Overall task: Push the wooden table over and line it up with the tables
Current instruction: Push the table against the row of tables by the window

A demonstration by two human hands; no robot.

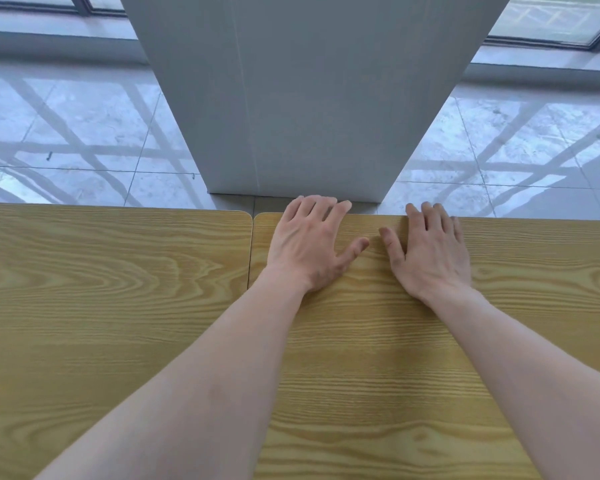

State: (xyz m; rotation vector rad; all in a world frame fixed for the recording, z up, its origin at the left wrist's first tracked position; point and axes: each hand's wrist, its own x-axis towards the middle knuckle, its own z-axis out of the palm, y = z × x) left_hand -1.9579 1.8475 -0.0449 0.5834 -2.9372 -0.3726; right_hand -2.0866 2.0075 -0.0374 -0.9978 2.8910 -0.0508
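Observation:
Two light wood-grain tabletops fill the lower half of the view. The right table point(534, 271) lies under both my arms. The left table point(101, 289) stands beside it, with only a thin dark seam between them; their far edges sit nearly level, the right one slightly nearer to me. My left hand point(309, 244) lies flat near the right table's far left corner, fingertips curled over the far edge. My right hand point(430, 251) rests flat beside it, fingers spread and reaching the same edge. Neither hand holds anything.
A broad grey-white pillar point(309, 98) rises from the floor just beyond the tables' far edge, straight ahead. Glossy pale floor tiles point(84, 133) spread to both sides of it. Window frames point(551, 29) run along the far wall.

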